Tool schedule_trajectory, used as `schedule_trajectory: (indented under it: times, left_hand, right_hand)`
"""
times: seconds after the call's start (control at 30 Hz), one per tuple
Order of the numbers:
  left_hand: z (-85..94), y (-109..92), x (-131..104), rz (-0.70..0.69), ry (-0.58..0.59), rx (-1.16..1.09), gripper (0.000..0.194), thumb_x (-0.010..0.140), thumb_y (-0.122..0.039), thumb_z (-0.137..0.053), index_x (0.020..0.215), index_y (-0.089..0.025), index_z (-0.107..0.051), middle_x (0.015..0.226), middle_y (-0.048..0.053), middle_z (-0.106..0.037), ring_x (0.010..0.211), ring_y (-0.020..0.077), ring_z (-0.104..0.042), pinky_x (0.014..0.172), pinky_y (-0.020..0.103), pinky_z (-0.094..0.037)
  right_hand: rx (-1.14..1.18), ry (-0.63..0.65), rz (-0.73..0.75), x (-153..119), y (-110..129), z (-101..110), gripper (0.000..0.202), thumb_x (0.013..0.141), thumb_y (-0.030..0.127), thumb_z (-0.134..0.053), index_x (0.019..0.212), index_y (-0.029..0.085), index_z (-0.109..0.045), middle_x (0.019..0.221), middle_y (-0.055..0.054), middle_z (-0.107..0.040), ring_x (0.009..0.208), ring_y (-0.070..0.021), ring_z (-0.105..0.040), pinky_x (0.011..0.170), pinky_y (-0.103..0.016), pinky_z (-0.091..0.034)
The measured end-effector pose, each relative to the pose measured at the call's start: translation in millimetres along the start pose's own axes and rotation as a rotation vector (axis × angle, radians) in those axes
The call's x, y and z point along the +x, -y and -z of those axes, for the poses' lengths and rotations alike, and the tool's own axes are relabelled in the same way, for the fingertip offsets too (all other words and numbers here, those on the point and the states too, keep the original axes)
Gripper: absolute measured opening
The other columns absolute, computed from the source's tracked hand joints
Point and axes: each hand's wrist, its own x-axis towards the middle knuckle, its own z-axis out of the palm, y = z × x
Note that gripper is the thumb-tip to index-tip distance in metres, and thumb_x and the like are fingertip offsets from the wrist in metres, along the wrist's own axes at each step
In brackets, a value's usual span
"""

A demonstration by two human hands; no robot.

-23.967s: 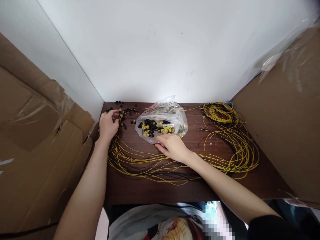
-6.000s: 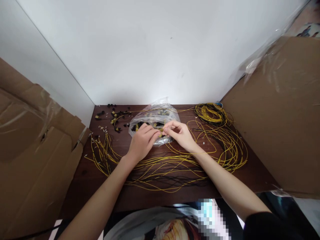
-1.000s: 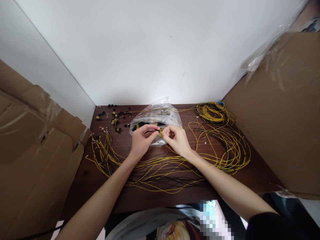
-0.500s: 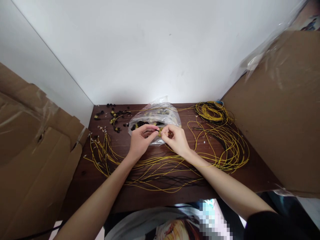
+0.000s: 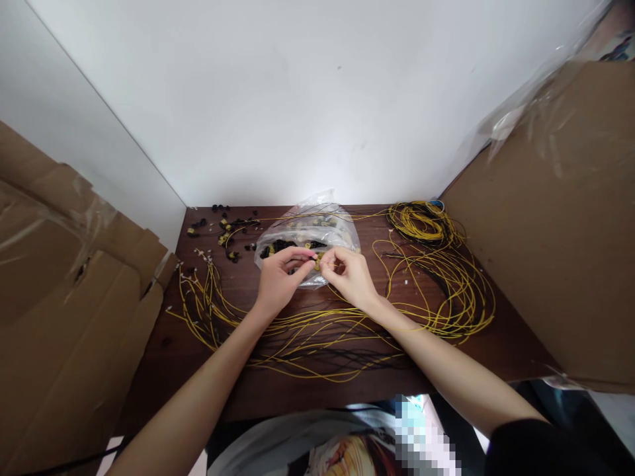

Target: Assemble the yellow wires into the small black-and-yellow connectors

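Observation:
My left hand (image 5: pixel 282 277) is closed in a pinch on a small black-and-yellow connector (image 5: pixel 316 262), mostly covered by the fingertips. Right beside it, my right hand (image 5: pixel 353 276) pinches a thin yellow wire at the connector; the exact join is too small to make out. Both hands hover over the near part of a clear plastic bag (image 5: pixel 325 206) that holds black and yellow parts (image 5: pixel 278 246). Long yellow and black wires (image 5: pixel 342 322) run across the table below my wrists.
Loose black and yellow connectors (image 5: pixel 225 238) lie at the back left of the brown table (image 5: pixel 292 400). A coil of yellow wire (image 5: pixel 414 225) sits at the back right. Cardboard sheets (image 5: pixel 555 218) flank both sides, and a white wall (image 5: pixel 317 99) stands behind.
Almost nothing differs. Both hands keep their pinch at the same spot, with the view shifted very slightly.

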Motion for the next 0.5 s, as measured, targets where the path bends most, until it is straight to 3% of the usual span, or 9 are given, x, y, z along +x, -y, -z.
schedule_trajectory:
  times: [0.5]
  left_hand:
    - [1.7,0.2,0.8,-0.012,0.028,0.015,0.015,0.07,-0.02,-0.068,0.083,-0.013,-0.069,0.085,0.005,-0.07,0.078,0.0149,-0.065,0.078,0.027,-0.054]
  right_hand:
    - [-0.032,0.034,0.042,-0.5,-3.1,-0.6,0.011,0.082,0.021,-0.052,0.074,0.016,-0.058,0.065,0.001,-0.054,0.057,-0.0098,-0.047,0.053,-0.021,-0.035]
